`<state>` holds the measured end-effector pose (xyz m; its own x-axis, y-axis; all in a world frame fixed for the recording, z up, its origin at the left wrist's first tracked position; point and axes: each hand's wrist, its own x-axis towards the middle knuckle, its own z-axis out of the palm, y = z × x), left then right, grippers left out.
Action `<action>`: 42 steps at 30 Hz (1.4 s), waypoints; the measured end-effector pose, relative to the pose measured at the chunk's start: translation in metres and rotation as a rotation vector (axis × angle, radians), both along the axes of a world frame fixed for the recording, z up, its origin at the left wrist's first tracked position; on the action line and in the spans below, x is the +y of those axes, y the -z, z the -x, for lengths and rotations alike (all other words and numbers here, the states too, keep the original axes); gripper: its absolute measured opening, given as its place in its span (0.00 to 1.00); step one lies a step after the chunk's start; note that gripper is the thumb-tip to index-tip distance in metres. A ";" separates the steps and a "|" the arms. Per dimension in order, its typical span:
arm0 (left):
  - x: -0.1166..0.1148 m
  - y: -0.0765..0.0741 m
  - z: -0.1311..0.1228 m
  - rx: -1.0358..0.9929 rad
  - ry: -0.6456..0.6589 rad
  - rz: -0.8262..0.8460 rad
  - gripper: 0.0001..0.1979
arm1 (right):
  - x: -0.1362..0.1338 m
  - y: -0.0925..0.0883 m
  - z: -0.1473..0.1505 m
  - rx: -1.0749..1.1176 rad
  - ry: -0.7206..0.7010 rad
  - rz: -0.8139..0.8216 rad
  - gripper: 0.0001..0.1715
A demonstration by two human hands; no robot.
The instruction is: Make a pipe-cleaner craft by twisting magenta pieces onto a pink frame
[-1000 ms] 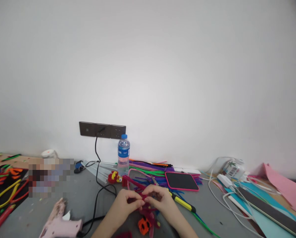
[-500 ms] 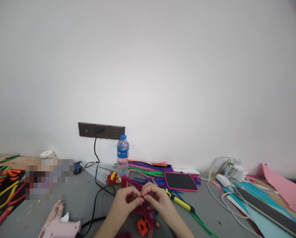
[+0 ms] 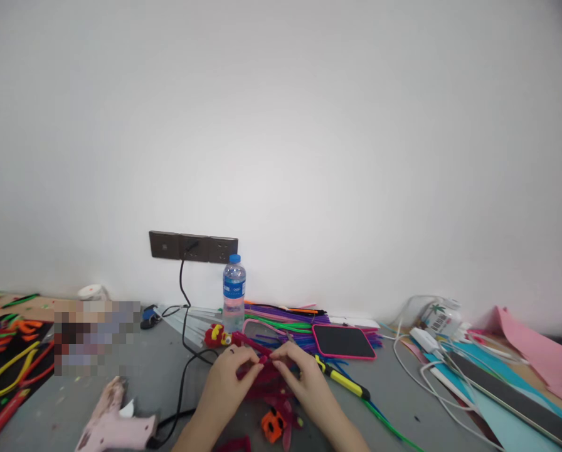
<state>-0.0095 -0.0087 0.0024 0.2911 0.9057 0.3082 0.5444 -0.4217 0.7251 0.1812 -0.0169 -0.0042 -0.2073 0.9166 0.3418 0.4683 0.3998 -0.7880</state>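
- An orange fuzzy piece (image 3: 272,425) lies on the grey tabletop (image 3: 394,402) nearest the viewer, between the two forearms.
- A pink hot-glue gun (image 3: 114,424) with a matte plastic body lies at the near left; its black cord (image 3: 183,370) snakes back across the table.
- The left hand (image 3: 229,380) and the right hand (image 3: 302,380) meet at mid-table, fingertips pinched together on a red pipe-cleaner piece (image 3: 262,380), a fuzzy, wiry bundle; both hands are closed on it, the piece lying between and just under them.
- Just right of the right hand lies a tool with a yellow and black handle (image 3: 342,380), slim and smooth.
- Behind the hands sit a small red and yellow fuzzy figure (image 3: 216,336) and a phone in a pink case (image 3: 344,342), flat with a dark glossy face.
- A heap of straight pipe cleaners (image 3: 281,323) in purple, green, blue and orange lies under and beside the phone.
- At the right, white cables (image 3: 431,370) loop over sheets of blue and pink paper (image 3: 539,358).
- At the left, curled yellow, red and orange strips (image 3: 8,364) lie on a dark mat.
- A clear water bottle (image 3: 234,301) with a blue cap stands upright near the wall.
- A dark socket strip (image 3: 194,247) is fixed on the plain white wall (image 3: 309,138), with the cord plugged in.
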 end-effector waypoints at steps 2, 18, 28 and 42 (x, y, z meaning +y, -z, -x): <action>0.001 0.001 0.002 -0.001 -0.017 -0.045 0.09 | -0.001 0.001 -0.001 -0.128 -0.036 -0.004 0.06; 0.007 0.006 0.002 -0.156 -0.145 -0.151 0.08 | 0.007 0.019 -0.003 -0.345 0.078 -0.059 0.13; 0.013 0.011 0.001 -0.593 -0.063 0.172 0.14 | 0.016 0.020 -0.013 0.490 0.146 0.041 0.16; 0.015 0.015 -0.007 -1.113 -0.094 0.595 0.21 | 0.012 0.009 -0.014 1.006 0.039 0.272 0.17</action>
